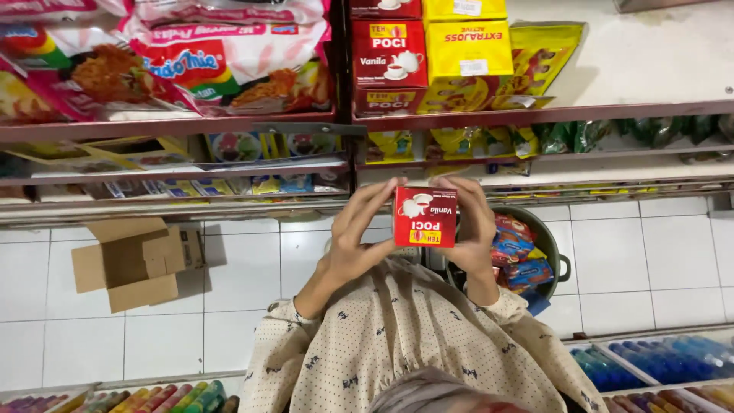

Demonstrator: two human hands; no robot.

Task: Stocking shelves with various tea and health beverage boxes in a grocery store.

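Note:
I hold a small red tea box [425, 216] with a white teapot and cup picture in front of my chest, using both hands. My left hand [353, 239] grips its left side with the fingers curled over the top edge. My right hand [472, 228] holds the right side, fingers wrapped behind it. On the shelf above stand matching red tea boxes [388, 65] next to yellow boxes [468, 50]. My dotted cream sleeves fill the lower middle of the view.
Noodle packets [191, 61] lie on the upper left shelf [168, 125]. An open cardboard box [138, 264] sits on the white tiled floor at left. A dark round pot [564, 266] holding snack packets stands at right. Coloured tubes [153, 399] and blue items [665, 359] line the bottom racks.

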